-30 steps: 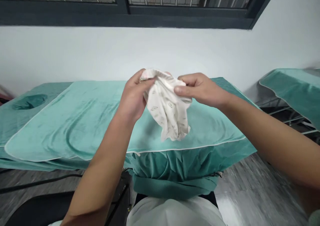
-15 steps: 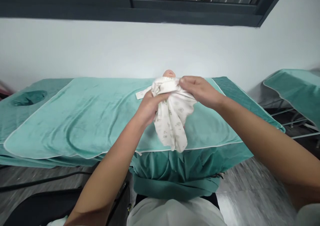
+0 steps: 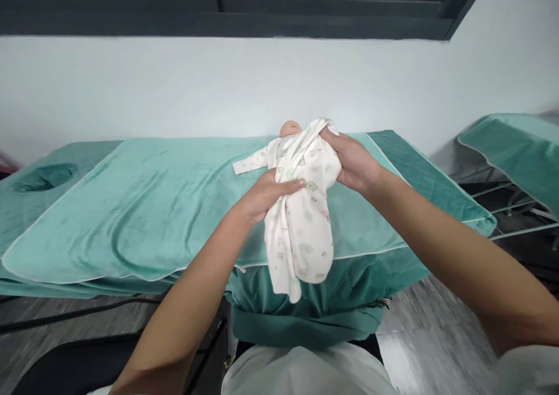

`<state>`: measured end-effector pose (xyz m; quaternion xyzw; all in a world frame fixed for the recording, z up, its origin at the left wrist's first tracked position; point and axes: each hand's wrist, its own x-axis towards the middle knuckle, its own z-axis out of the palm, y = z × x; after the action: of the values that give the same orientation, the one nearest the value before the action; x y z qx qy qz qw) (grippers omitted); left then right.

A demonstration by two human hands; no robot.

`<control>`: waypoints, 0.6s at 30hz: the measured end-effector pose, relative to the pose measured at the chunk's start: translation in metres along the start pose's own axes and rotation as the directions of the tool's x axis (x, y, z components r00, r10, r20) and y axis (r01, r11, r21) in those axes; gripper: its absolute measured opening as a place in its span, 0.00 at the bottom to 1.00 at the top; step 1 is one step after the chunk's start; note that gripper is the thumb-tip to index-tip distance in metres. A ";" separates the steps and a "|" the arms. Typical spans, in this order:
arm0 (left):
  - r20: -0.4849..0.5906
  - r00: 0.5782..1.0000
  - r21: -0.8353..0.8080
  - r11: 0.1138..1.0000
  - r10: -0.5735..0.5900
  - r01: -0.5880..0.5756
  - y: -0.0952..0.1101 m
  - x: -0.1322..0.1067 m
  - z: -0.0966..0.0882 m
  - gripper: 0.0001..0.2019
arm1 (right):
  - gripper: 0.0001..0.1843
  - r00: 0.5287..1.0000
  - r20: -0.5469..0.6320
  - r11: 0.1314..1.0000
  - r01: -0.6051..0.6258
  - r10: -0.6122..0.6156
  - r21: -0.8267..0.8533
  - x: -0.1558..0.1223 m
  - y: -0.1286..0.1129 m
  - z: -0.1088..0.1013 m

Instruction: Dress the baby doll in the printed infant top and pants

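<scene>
A white baby garment [image 3: 311, 232] with a small print is lifted over the bed, its lower part hanging past the front edge. My left hand [image 3: 267, 196] is closed on its left side, thumb on top and fingers underneath. On the upper right, my right hand [image 3: 353, 161] grips the cloth near its edge. Beyond the garment lies a baby doll, of which the head [image 3: 290, 128] shows. One printed sleeve [image 3: 251, 162] stretches out to the left on the bed. Cloth and hands hide the rest of the doll.
The massage bed [image 3: 152, 208] has a teal cover and a face hole [image 3: 43, 177] at the left. Behind it is a white wall [image 3: 244, 86] under a dark window frame [image 3: 332, 17]. Another teal-covered bed [image 3: 510, 144] stands at the right, and a black seat [image 3: 65, 366] at lower left.
The garment has unfolded and hangs lower toward me. My right hand has shifted slightly with its edge, and more of the left sleeve shows.
</scene>
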<state>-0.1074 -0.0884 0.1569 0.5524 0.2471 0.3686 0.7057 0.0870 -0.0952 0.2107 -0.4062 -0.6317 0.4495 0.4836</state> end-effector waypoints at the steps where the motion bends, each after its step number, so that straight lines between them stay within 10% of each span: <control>1: -0.040 0.998 -0.049 0.998 0.048 -0.050 -0.001 0.003 -0.001 0.25 | 0.31 0.999 0.023 0.998 -0.025 0.024 0.055 -0.002 0.003 -0.001; 8: -0.133 0.983 -0.198 0.969 0.125 -0.149 -0.006 0.024 0.001 0.29 | 0.27 0.836 0.464 0.952 -0.302 0.292 -0.054 -0.020 0.022 0.004; 14: -0.123 0.990 -0.144 0.986 0.068 -0.085 -0.021 0.025 -0.008 0.29 | 0.28 0.987 0.124 0.976 -0.127 0.107 0.174 -0.010 0.026 0.003; 18: -0.041 0.994 -0.031 0.995 -0.098 0.096 -0.024 0.016 -0.016 0.32 | 0.32 0.997 -0.034 0.962 -0.052 0.063 0.269 -0.006 0.031 -0.005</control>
<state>-0.1035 -0.0691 0.1304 0.5213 0.2830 0.3491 0.7254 0.0957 -0.0914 0.1800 -0.3650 -0.5427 0.5358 0.5341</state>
